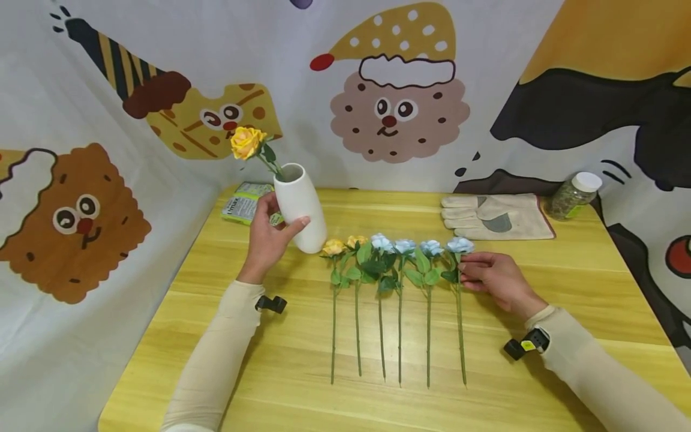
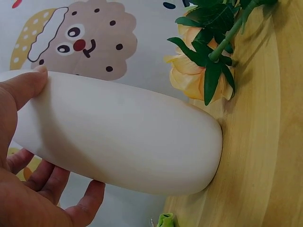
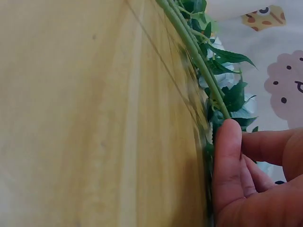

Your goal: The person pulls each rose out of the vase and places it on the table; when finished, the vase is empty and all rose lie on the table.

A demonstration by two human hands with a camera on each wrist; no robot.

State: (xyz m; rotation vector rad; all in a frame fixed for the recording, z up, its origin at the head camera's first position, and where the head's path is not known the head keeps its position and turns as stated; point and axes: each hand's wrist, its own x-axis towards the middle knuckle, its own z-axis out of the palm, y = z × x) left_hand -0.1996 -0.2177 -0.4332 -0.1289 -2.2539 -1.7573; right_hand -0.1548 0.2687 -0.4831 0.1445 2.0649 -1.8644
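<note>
My left hand [image 1: 272, 235] grips a white vase [image 1: 300, 207], thumb on the near side and fingers around the left. The vase stands on the table, and one yellow rose [image 1: 248, 143] leans out of its mouth to the left. At the right end of a row of roses, my right hand [image 1: 498, 279] pinches the stem of a blue rose [image 1: 460, 245] just under its bloom. In the right wrist view, thumb and fingertips meet on the green stem [image 3: 203, 71]. Two yellow roses [image 1: 334, 247] and several blue roses [image 1: 403, 246] lie side by side, stems toward me.
A green and grey packet [image 1: 247, 203] lies behind the left hand. Toward the back right are a pale work glove [image 1: 499, 217] and a jar with a white lid [image 1: 574, 196]. A cartoon-printed cloth [image 1: 302, 90] hangs behind the wooden table [image 1: 302, 372].
</note>
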